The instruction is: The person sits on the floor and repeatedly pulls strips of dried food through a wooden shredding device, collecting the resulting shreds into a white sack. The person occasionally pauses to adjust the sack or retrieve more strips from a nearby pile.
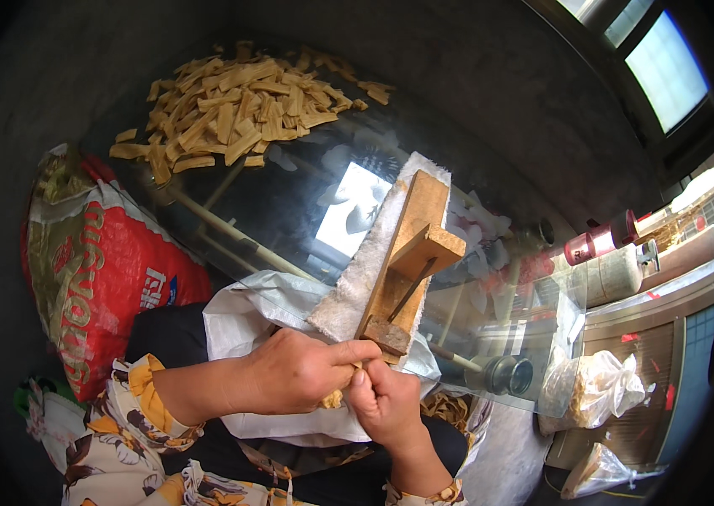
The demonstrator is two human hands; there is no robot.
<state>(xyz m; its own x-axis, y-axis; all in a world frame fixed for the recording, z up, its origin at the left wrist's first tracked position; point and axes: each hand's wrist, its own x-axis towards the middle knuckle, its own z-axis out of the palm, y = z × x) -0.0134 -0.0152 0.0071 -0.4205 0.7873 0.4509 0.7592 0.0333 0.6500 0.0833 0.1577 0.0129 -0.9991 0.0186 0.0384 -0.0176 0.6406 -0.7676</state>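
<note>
My left hand [297, 367] and my right hand [388, 401] meet at the near end of a wooden block jig [404, 253]. Both are closed with thumbs together on a small yellowish piece [332, 399], mostly hidden by the fingers. The jig has an upright wooden arm and a thin dark metal rod or blade slanting to its base. It lies on a folded white towel [354, 284] on the glass tabletop [256, 209]. A heap of flat yellowish strips [243, 107] lies at the table's far left. Under my hands, a white woven sack [249, 303] spreads over my lap.
A red printed sack [123, 272] stands at the left. On the right are a glass jar [512, 374], a pink container [603, 240], a metal gas cylinder [613, 275] and clear plastic bags [603, 386]. The glass table's corner juts out near my right side.
</note>
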